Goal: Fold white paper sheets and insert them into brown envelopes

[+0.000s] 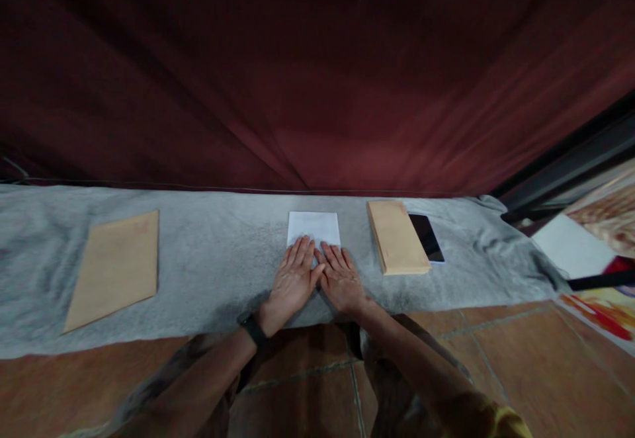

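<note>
A white sheet of paper [314,226] lies on the grey cloth [218,259], looking folded. My left hand [294,278] and my right hand [340,276] lie flat side by side on its near part, fingers stretched out and pressing down. The near edge of the paper is hidden under them. A dark band sits on my left wrist. To the right lies a stack of brown envelopes [397,236]. A single large brown envelope [116,267] rests far to the left.
A dark phone [426,237] lies screen-up against the right side of the envelope stack. A dark red curtain [317,74] hangs behind the cloth. Brown floor tiles [496,358] run along the near side. Coloured printed sheets [595,246] lie at the far right.
</note>
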`<state>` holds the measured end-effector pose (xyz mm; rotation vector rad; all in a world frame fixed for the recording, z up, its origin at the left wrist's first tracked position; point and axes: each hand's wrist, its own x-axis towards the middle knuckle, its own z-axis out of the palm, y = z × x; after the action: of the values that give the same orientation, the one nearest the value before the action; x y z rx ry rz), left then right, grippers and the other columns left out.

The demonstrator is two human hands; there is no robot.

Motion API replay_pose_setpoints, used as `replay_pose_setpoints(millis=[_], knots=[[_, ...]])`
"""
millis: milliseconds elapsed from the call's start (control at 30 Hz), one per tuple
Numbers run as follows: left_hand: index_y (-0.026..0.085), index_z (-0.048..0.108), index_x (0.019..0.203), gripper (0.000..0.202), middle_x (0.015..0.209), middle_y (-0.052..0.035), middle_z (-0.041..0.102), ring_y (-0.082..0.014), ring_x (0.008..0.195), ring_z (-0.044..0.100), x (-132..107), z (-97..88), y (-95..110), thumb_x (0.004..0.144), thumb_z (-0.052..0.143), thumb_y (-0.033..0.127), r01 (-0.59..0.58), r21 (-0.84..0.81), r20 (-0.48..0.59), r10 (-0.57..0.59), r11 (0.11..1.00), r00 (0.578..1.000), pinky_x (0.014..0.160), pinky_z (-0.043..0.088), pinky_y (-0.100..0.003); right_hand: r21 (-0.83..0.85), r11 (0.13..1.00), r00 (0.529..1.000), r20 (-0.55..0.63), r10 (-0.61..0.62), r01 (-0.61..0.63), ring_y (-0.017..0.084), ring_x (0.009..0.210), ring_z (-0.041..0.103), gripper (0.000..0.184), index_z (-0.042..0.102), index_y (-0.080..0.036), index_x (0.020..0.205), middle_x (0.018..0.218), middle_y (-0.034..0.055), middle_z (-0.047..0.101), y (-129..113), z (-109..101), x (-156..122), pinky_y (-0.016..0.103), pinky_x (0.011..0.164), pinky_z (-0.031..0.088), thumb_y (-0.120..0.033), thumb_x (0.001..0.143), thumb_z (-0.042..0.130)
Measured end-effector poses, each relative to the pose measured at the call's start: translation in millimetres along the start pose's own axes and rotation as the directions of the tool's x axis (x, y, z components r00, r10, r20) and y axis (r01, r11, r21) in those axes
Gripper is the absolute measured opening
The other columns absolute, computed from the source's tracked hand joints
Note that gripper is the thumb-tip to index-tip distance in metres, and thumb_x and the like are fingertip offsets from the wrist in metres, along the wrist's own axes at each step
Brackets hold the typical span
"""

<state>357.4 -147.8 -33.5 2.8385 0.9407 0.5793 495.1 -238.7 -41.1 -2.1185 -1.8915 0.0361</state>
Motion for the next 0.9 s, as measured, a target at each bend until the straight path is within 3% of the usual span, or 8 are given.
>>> replay_pose_setpoints(millis=[133, 333, 667, 900], knots=[[0.009, 0.041, 0.154, 0.063, 0.159, -0.0184, 0.043, -0.0286, 0.153, 0.032, 5, 8.2, -8, 0.105, 0.030, 0.048, 0.019, 0.037, 0.056, -0.021, 0.999, 0.998, 0.124, 0.028, -0.052, -0.006, 1.000, 1.000, -0.030, -0.001, 0.001, 0.027, 0.151, 0.035, 0.050, 0.044, -0.024, 0.155, 0.163, 0.0068, 0.037, 0, 3, -1, 0.050, 0.125, 0.022, -0.037, 0.107, 0.041], [0.009, 0.042, 0.153, 0.062, 0.162, -0.0185, 0.039, -0.0290, 0.152, 0.034, 3, 3.7, -17, 0.105, 0.029, 0.045, 0.046, 0.102, 0.060, -0.053, 0.994, 0.997, 0.124, 0.027, -0.051, -0.017, 1.000, 0.998, -0.064, -0.003, 0.002, 0.029, 0.151, 0.035, 0.052, 0.043, -0.023, 0.155, 0.165, 0.0086, 0.034, 7, 4, -7, 0.051, 0.124, 0.023, -0.042, 0.106, 0.041], [0.009, 0.040, 0.155, 0.066, 0.162, -0.0159, 0.038, -0.0273, 0.153, 0.032, -4, -5.4, -30, 0.105, 0.027, 0.049, 0.107, 0.148, 0.122, -0.126, 0.983, 0.984, 0.126, 0.024, -0.050, -0.063, 0.998, 1.000, -0.001, 0.020, -0.020, 0.030, 0.151, 0.033, 0.059, 0.037, -0.020, 0.158, 0.166, 0.0087, 0.032, 26, -2, -16, 0.050, 0.124, 0.024, -0.047, 0.105, 0.041], [0.010, 0.041, 0.155, 0.062, 0.161, -0.0138, 0.041, -0.0263, 0.153, 0.032, -10, -8.8, -38, 0.105, 0.026, 0.043, 0.111, 0.171, 0.120, -0.132, 0.979, 0.984, 0.126, 0.024, -0.049, -0.060, 0.997, 0.998, 0.031, 0.051, -0.049, 0.032, 0.151, 0.032, 0.064, 0.036, -0.014, 0.158, 0.165, 0.0103, 0.034, 28, -9, -17, 0.050, 0.123, 0.025, -0.049, 0.105, 0.040]])
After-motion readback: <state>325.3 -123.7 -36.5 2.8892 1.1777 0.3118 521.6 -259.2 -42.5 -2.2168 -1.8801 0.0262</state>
